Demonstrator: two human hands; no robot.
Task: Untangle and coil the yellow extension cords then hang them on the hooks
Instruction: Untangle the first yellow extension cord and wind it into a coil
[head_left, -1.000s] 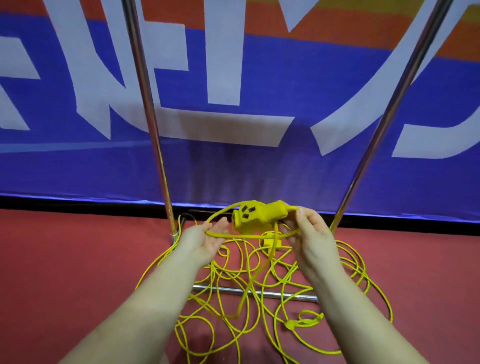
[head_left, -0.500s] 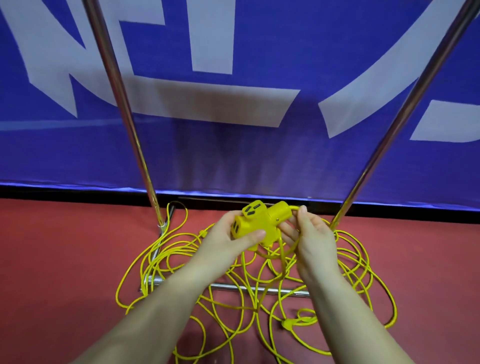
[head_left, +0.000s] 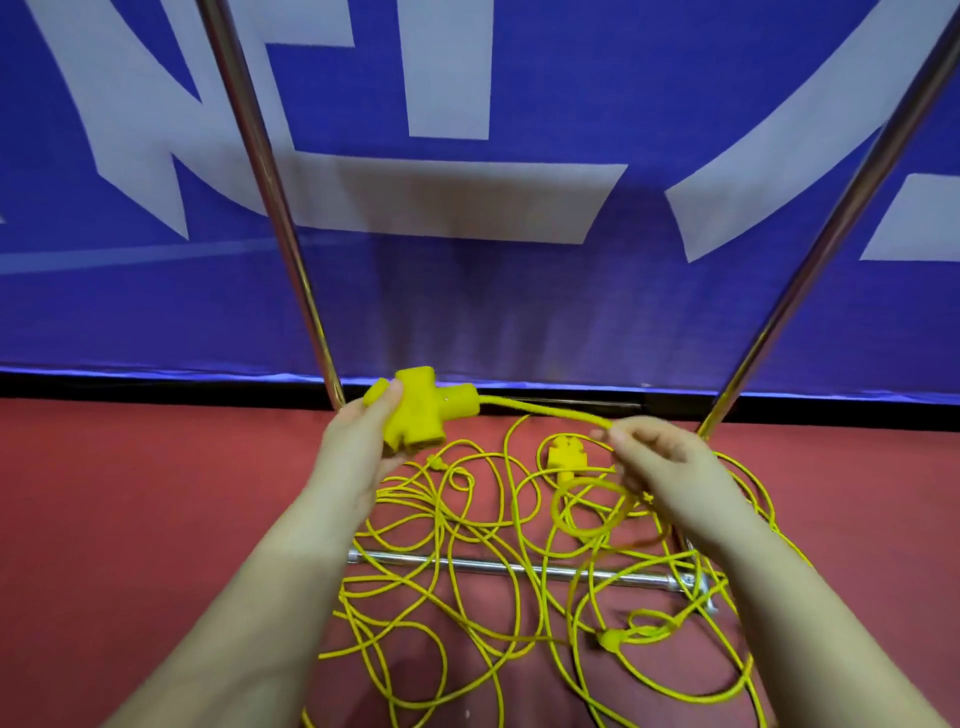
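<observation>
1. The blue banner (head_left: 519, 291) filling the upper half of the frame carried large white letter shapes, but they were cropped and could not be read as a word; no brand or label showed on the cords.
2. The left hand (head_left: 358, 447), at centre left, was curled round the yellow multi-outlet socket block (head_left: 421, 410), thumb lying along its upper left side, and held it raised off the floor.
3. The right hand (head_left: 670, 462), at centre right, pinched the cord (head_left: 545, 411) that ran out of the block's right end, between thumb and fingertips; a small loop (head_left: 587, 506) of cord hung just below that hand.
4. The rest of the yellow extension cords (head_left: 467, 587) lay in a loose tangle on the red floor (head_left: 130, 519), in the lower centre, draped over the horizontal base bar (head_left: 498, 566) of a metal rack.
5. A second yellow plug (head_left: 566, 457) rested on the floor within the tangle, between the two hands.
6. Two shiny upright poles (head_left: 275, 208) rose from the floor towards the top corners of the frame, in front of the banner.
7. No container was in view.
</observation>
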